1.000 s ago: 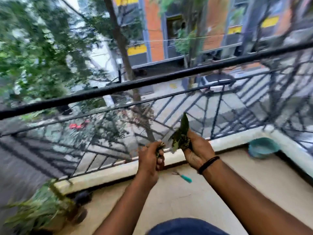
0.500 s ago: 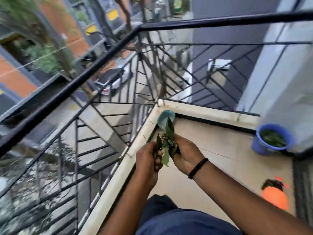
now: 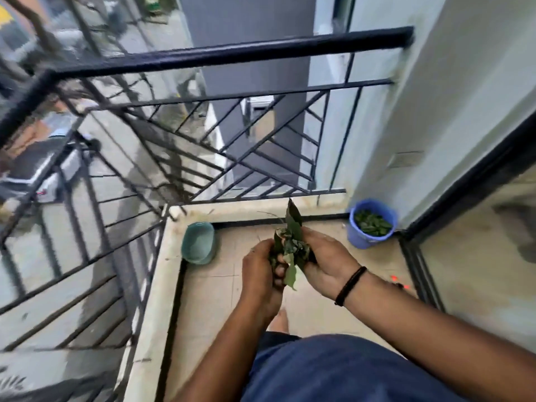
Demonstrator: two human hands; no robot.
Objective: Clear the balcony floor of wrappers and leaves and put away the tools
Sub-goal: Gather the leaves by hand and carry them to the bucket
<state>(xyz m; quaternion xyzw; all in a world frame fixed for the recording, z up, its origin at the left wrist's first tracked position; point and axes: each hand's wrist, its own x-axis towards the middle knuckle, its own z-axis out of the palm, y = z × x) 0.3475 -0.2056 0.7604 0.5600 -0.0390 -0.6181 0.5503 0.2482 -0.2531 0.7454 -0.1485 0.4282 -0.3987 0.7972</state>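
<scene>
Tiled balcony floor (image 3: 226, 309), black railing (image 3: 232, 55) — blue bucket (image 3: 366, 242) of leaves in far corner, teal tub (image 3: 200, 242) by ledge. Left hand (image 3: 261, 274) and right hand (image 3: 327, 261) fingers curled around leaf bunch (image 3: 290, 248).

Bunch of green leaves (image 3: 291, 247) bundled mid-air above the balcony floor (image 3: 220, 288), one long leaf poking upward, another drooping.

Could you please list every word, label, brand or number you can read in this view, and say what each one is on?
None can be read.
The blue plastic bucket, teal plastic tub and black metal railing show no lettering.
The pale rectangular plate on the wall is too blurred to tell.
</scene>
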